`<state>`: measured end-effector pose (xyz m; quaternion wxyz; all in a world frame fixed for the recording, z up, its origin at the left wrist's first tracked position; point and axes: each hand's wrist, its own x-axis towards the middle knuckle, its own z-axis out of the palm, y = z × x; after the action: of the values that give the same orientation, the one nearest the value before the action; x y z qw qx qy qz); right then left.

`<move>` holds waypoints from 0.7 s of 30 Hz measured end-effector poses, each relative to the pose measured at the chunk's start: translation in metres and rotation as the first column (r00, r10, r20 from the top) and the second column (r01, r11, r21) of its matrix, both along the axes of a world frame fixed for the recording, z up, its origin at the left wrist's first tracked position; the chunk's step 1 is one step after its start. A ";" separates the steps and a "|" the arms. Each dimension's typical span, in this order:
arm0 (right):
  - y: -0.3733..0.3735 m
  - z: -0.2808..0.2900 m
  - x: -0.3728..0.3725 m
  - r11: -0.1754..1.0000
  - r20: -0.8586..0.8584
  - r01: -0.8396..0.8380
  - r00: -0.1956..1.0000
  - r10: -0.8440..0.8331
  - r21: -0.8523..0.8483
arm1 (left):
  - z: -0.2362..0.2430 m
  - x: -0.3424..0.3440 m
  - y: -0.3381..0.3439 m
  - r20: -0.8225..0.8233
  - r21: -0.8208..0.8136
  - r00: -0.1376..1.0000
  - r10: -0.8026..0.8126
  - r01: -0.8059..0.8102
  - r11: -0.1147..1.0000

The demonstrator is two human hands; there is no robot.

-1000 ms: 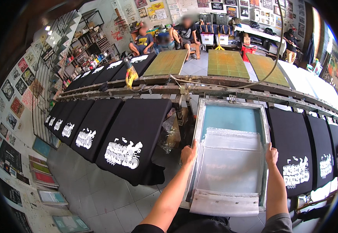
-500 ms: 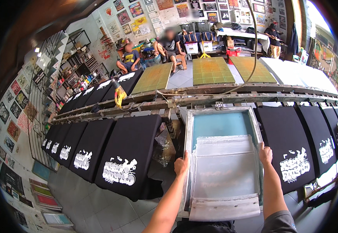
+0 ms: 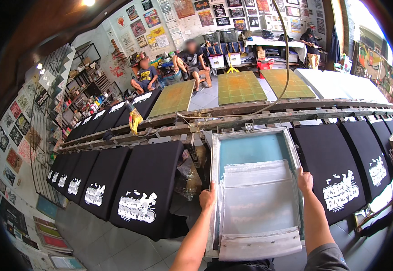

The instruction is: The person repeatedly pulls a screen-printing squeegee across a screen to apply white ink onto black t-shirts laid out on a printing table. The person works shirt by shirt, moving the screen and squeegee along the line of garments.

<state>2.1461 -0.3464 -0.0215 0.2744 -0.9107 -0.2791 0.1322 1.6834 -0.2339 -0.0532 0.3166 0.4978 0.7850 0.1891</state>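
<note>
A screen-printing frame point(image 3: 216, 169) stands lengthwise in front of me, with teal mesh point(image 3: 250, 148) at its far end and a pale, ink-smeared area point(image 3: 260, 205) over its middle. Across its near end lies a wide whitish bar point(image 3: 259, 246) that looks like a squeegee. My left hand point(image 3: 208, 198) is closed on the frame's left side, and my right hand point(image 3: 305, 180) grips the right side. What lies beneath the screen is hidden. Black shirts with white prints flank it, one shirt point(image 3: 149, 176) to the left and another point(image 3: 325, 149) to the right.
A long metal rail point(image 3: 160, 133) runs behind the screen, where a yellow-handled tool point(image 3: 134, 119) hangs. Beyond it are greenish boards point(image 3: 241, 86) and white boards point(image 3: 336, 83). A cable point(image 3: 288, 58) dangles overhead. Two people sit at the back; another person point(image 3: 311, 45) stands at the far right.
The whole view has shifted slightly. Both hands keep their hold on the frame, which appears a little lower and further left in the picture.
</note>
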 end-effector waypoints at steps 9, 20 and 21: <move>0.000 -0.003 0.000 0.999 0.015 0.011 1.000 -0.011 0.038 | 0.004 0.001 -0.001 0.013 0.015 1.000 -0.021 0.021 1.000; -0.002 0.009 -0.002 0.999 -0.018 0.009 1.000 -0.009 0.033 | -0.004 0.003 0.002 -0.020 0.076 1.000 -0.018 0.019 0.997; -0.003 0.007 -0.002 1.000 -0.027 0.022 0.999 -0.022 0.019 | -0.003 0.003 0.000 -0.010 0.071 1.000 -0.025 0.026 0.997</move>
<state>2.1438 -0.3491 -0.0146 0.2884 -0.9092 -0.2667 0.1384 1.6863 -0.2341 -0.0566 0.2975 0.5196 0.7727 0.2107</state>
